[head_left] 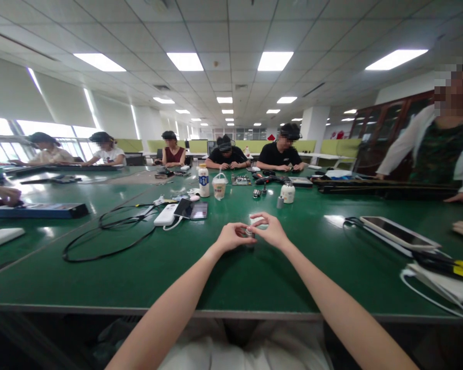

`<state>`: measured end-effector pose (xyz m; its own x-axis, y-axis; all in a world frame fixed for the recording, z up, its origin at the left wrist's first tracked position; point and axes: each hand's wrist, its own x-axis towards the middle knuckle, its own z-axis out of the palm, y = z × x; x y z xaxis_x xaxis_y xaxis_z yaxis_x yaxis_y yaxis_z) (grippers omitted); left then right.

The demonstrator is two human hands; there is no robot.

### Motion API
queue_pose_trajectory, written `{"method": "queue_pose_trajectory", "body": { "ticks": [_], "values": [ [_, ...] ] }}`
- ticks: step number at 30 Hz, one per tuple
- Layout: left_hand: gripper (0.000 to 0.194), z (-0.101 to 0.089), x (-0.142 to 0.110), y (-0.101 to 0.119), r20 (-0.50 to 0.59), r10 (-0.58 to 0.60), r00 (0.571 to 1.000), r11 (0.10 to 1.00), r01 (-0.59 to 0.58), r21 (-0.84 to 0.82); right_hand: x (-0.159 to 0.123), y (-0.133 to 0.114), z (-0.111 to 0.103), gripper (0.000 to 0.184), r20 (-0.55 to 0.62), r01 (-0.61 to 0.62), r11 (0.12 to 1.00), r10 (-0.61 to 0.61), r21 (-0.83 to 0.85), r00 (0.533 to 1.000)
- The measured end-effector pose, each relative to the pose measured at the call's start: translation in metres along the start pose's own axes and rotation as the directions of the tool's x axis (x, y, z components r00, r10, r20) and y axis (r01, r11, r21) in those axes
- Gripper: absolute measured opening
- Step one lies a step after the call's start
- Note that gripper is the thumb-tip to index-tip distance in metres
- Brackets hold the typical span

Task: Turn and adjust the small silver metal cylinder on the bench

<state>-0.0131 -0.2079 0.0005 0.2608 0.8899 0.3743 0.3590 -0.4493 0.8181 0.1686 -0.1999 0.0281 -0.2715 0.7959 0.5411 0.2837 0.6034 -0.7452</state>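
Note:
Just above the green tabletop, in the middle of the head view, my two hands meet around a small silvery cylindrical part. My left hand curls about its left side, thumb and fingers closed on it. From the right, my right hand reaches its thumb and bent fingertips to the top of the part. The fingers cover much of it, so its exact kind cannot be made out. Beyond my hands stand a small grey cylinder and a white jar.
On the green table, a white power bank and black cable lie left. A bottle and drink cup stand farther back. At right lies a phone-like device. Several people sit around; one stands at right.

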Motion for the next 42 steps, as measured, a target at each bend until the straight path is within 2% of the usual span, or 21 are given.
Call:
{"method": "queue_pose_trajectory", "body": {
  "ticks": [4,8,14,19,23,29,34,42],
  "values": [
    [0.059,0.000,0.000,0.001,0.002,-0.007,1.000,1.000,0.007,-0.003,0.005,0.000,-0.010,0.044,-0.031,-0.025,0.999,0.026,0.019,0.999],
    [0.059,0.000,0.000,0.002,0.003,-0.008,1.000,1.000,0.008,0.004,0.002,0.015,-0.026,0.047,-0.059,-0.083,0.996,0.084,0.009,0.995],
    [0.058,0.000,0.000,0.002,0.001,-0.004,1.000,1.000,0.004,0.031,-0.009,0.047,-0.039,0.036,0.079,-0.183,0.983,0.182,0.011,0.980],
    [0.059,0.000,0.000,0.001,-0.007,0.003,1.000,0.999,-0.003,0.048,-0.011,0.053,-0.038,0.042,0.109,-0.198,0.979,0.193,0.041,0.975],
    [0.059,0.000,0.000,0.002,-0.006,0.002,1.000,0.999,-0.001,0.049,-0.010,0.047,-0.035,0.038,0.095,-0.179,0.982,0.173,0.060,0.980],
    [0.059,0.001,-0.001,0.001,-0.018,0.013,1.000,0.999,-0.012,0.046,-0.003,0.016,-0.013,0.034,-0.036,-0.044,0.990,0.049,0.133,0.998],
    [0.059,0.002,-0.002,0.002,-0.011,0.013,1.000,0.999,-0.013,0.032,-0.004,-0.001,0.005,0.026,-0.004,0.016,0.991,-0.016,0.132,1.000],
    [0.059,0.000,-0.003,0.007,-0.012,0.013,1.000,0.999,-0.012,0.039,-0.005,0.000,0.006,0.024,0.006,0.032,0.996,-0.033,0.086,0.999]
  ]
}}
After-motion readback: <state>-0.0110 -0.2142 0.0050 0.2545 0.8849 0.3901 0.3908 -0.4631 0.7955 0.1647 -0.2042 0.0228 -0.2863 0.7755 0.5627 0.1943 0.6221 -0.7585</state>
